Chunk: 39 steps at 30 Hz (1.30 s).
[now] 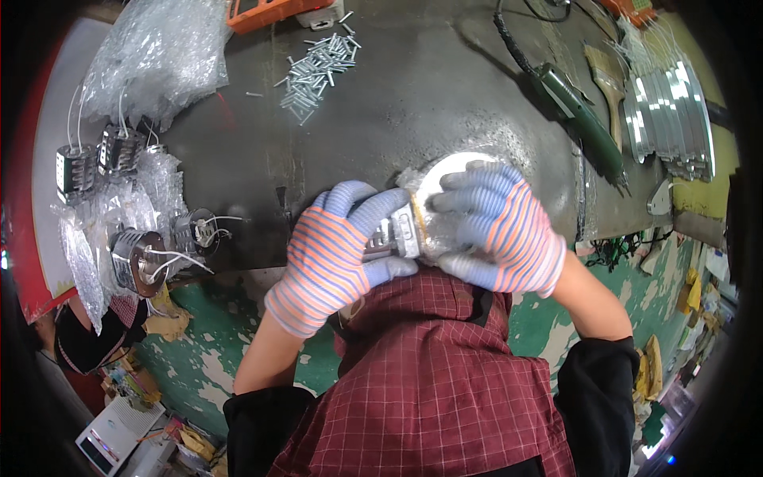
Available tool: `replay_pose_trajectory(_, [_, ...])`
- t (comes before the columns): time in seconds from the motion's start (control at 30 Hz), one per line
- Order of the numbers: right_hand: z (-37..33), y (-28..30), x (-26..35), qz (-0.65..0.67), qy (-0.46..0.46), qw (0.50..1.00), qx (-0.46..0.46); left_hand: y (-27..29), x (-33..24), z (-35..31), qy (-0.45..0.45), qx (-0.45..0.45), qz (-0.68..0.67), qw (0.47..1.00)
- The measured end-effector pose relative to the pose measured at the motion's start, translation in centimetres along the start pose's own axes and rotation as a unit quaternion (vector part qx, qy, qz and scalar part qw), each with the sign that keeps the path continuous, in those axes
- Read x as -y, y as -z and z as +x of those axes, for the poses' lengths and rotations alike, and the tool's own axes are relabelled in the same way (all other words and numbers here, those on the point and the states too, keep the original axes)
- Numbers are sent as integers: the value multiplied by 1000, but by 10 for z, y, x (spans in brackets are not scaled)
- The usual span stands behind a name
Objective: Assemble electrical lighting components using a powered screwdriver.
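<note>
Both my hands wear striped, blue-tipped work gloves and meet at the table's near edge. In my left hand (335, 253) is a slotted metal cylinder (404, 232), gripped between the thumb and curled fingers. My right hand (502, 232) bends around a round white part (455, 168) with crinkled clear plastic (435, 230) about it. The plastic touches the cylinder's right end, and a thin yellowish band shows there. The glove hides much of the white part, so I cannot tell how it joins the cylinder.
Loose screws (324, 70) lie in a heap at the far middle. At left are wired slotted cylinders (137, 258) and bubble wrap (159, 60). A green corded power tool (584, 119), a brush (608, 83) and a stack of shiny strips (669, 119) occupy the right.
</note>
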State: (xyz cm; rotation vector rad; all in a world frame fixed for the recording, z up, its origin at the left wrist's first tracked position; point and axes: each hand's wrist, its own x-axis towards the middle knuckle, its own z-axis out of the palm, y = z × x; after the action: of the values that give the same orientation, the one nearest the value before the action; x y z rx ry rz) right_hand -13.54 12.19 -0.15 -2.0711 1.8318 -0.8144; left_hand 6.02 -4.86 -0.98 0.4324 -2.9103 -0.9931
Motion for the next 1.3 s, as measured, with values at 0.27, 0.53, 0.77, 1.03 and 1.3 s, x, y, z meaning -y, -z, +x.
replay_pose_trajectory(0.27, [137, -10, -34, -126, -28, 992, 3, -14, -10, 9, 20, -37, 23, 999])
replay_pose_trajectory(0.53, [185, -36, -55, -233, -90, 965, 76, -19, -8, 7, 4, -64, 7, 998])
replay_pose_trajectory(0.77, [174, -47, -66, -254, -56, 966, 0, -18, -9, 10, -3, -64, -43, 997])
replay_pose_trajectory(1.03, [143, -21, -65, -150, -96, 982, -67, -19, -9, 9, -1, -67, -64, 996])
replay_pose_trajectory(1.3, [158, -14, -53, -349, -115, 916, 163, -26, -4, 7, 19, -49, -124, 991])
